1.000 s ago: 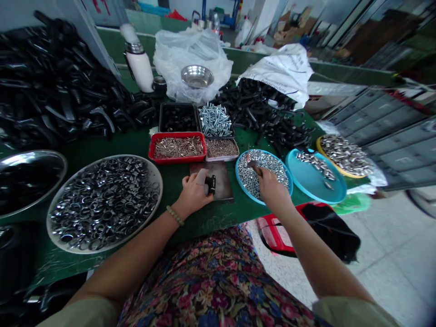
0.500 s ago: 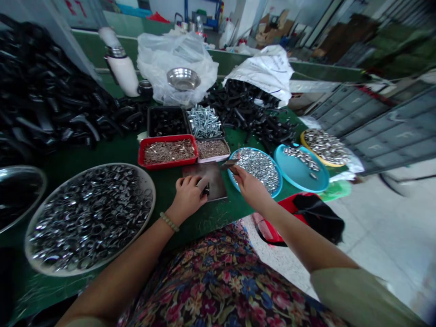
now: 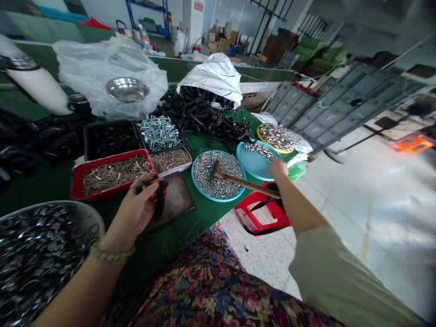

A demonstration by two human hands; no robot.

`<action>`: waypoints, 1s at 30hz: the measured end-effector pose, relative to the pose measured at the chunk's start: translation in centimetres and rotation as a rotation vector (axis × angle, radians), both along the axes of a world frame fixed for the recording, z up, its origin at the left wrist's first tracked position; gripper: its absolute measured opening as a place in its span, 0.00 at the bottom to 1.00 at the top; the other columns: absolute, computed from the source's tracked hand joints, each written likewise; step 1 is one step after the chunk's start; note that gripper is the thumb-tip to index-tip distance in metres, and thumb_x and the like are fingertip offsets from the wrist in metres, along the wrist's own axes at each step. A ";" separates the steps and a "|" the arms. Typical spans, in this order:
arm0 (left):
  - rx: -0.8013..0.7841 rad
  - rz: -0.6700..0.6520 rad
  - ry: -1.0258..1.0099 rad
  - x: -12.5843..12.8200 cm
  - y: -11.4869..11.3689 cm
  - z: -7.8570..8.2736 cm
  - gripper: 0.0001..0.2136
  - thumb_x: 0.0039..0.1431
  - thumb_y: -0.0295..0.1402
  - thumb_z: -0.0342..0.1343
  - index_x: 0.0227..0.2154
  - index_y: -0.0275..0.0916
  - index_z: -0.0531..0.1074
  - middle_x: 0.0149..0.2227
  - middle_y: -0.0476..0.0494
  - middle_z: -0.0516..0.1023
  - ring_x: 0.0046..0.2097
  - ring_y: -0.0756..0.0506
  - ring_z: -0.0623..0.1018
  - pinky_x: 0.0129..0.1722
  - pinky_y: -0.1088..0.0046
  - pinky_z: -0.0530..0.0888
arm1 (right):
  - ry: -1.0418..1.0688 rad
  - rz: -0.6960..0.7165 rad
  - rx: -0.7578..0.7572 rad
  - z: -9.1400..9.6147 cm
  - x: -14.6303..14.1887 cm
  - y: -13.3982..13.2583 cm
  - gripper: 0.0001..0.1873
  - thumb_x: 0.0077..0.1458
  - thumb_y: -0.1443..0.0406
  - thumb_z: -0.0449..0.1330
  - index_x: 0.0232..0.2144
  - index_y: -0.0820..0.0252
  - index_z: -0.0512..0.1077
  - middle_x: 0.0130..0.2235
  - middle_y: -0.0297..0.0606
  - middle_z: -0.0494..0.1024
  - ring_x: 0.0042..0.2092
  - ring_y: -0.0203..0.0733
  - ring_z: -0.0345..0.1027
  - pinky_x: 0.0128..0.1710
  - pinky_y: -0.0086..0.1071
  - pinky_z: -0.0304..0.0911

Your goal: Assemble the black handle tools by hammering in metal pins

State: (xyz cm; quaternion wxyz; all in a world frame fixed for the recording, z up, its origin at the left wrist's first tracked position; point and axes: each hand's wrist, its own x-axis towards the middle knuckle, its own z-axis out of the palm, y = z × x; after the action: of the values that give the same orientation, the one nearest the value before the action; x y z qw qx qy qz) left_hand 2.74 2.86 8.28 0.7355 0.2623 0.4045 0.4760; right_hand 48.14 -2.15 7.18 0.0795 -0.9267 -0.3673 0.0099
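My left hand (image 3: 139, 204) is closed around a curved black part (image 3: 160, 200), raised just above the flat metal plate (image 3: 177, 195). A hammer (image 3: 238, 181) with a wooden handle lies across the blue tray of small silver metal pieces (image 3: 223, 175), its handle jutting past the rim. My right hand (image 3: 278, 169) is at the right edge of a second blue tray (image 3: 254, 165), near a few shiny metal pieces (image 3: 260, 149). Its fingers are blurred and partly hidden, so I cannot make out whether they hold anything.
A red tray of pins (image 3: 112, 175), a tray of small rivet-like pieces (image 3: 172, 161), a tray of bolts (image 3: 160, 131) and a black tray (image 3: 111, 138) stand beyond the plate. Metal rings fill a large basin (image 3: 98, 218) at left. Black parts (image 3: 207, 113) are heaped behind.
My right hand has let go of the hammer, now on the tray, and moved right to the second blue tray. My left hand has lifted the black part off the plate. The view has swung right.
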 end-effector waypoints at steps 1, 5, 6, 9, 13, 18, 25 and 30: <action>0.009 0.049 0.024 0.5 -0.1 -0.1 0.20 0.45 0.24 0.62 0.43 0.41 0.68 0.35 0.48 0.78 0.32 0.48 0.79 0.30 0.75 0.77 | 0.019 -0.025 0.009 0.1 1.1 0.0 0.17 0.55 0.75 0.50 0.45 0.76 0.72 0.44 0.64 0.74 0.51 0.60 0.67 0.48 0.53 0.61; 0.003 0.130 0.046 1.7 -0.2 -0.6 0.27 0.43 0.20 0.61 0.47 0.44 0.61 0.35 0.49 0.77 0.34 0.49 0.80 0.32 0.77 0.76 | 0.104 0.024 0.123 -0.7 1.6 1.1 0.13 0.53 0.72 0.54 0.39 0.74 0.74 0.42 0.64 0.75 0.48 0.64 0.70 0.48 0.59 0.61; 0.009 0.146 0.039 1.8 -0.3 -0.7 0.28 0.42 0.20 0.61 0.47 0.44 0.60 0.36 0.49 0.77 0.35 0.49 0.80 0.33 0.77 0.76 | 0.136 0.067 0.168 -1.0 0.8 1.5 0.14 0.54 0.70 0.54 0.41 0.72 0.73 0.42 0.60 0.76 0.47 0.60 0.71 0.48 0.55 0.62; 0.049 0.173 0.025 1.9 -0.5 -0.9 0.28 0.40 0.20 0.61 0.45 0.44 0.59 0.37 0.50 0.76 0.35 0.50 0.79 0.35 0.76 0.76 | 0.298 0.250 0.317 -1.5 -3.8 1.9 0.17 0.58 0.61 0.55 0.48 0.61 0.70 0.42 0.45 0.78 0.40 0.44 0.75 0.44 0.41 0.70; 0.049 0.164 0.072 1.7 -1.0 -1.0 0.29 0.41 0.23 0.65 0.45 0.43 0.59 0.36 0.52 0.75 0.32 0.52 0.77 0.32 0.78 0.75 | 0.768 0.604 0.575 -0.7 -13.8 0.9 0.19 0.52 0.54 0.61 0.43 0.59 0.73 0.37 0.40 0.78 0.37 0.41 0.73 0.39 0.40 0.72; 0.012 0.086 0.018 0.7 -1.7 -0.8 0.18 0.54 0.39 0.59 0.45 0.42 0.61 0.36 0.49 0.74 0.33 0.49 0.77 0.35 0.70 0.77 | 1.071 0.771 0.542 1.0 -23.5 0.4 0.15 0.51 0.56 0.63 0.40 0.56 0.76 0.36 0.37 0.79 0.36 0.39 0.72 0.39 0.38 0.69; 0.267 0.046 0.253 -0.6 -2.6 -2.0 0.32 0.48 0.31 0.65 0.55 0.43 0.56 0.49 0.44 0.73 0.48 0.46 0.76 0.54 0.62 0.71 | 1.146 0.929 0.452 1.5 -28.3 2.6 0.12 0.54 0.59 0.61 0.38 0.59 0.75 0.28 0.32 0.75 0.30 0.35 0.69 0.34 0.32 0.65; 0.495 0.023 0.439 -0.9 -2.5 -2.4 0.34 0.48 0.31 0.64 0.57 0.41 0.57 0.54 0.39 0.70 0.55 0.43 0.73 0.59 0.59 0.66 | 1.152 1.000 0.393 1.9 -30.0 3.3 0.10 0.54 0.62 0.61 0.37 0.61 0.75 0.28 0.32 0.76 0.31 0.35 0.69 0.35 0.32 0.65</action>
State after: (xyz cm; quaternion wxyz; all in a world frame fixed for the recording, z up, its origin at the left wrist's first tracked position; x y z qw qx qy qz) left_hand 1.80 0.34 5.89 0.5390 0.5249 0.4286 0.5003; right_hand 18.13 1.15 9.05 0.4058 -0.4696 -0.6366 0.4579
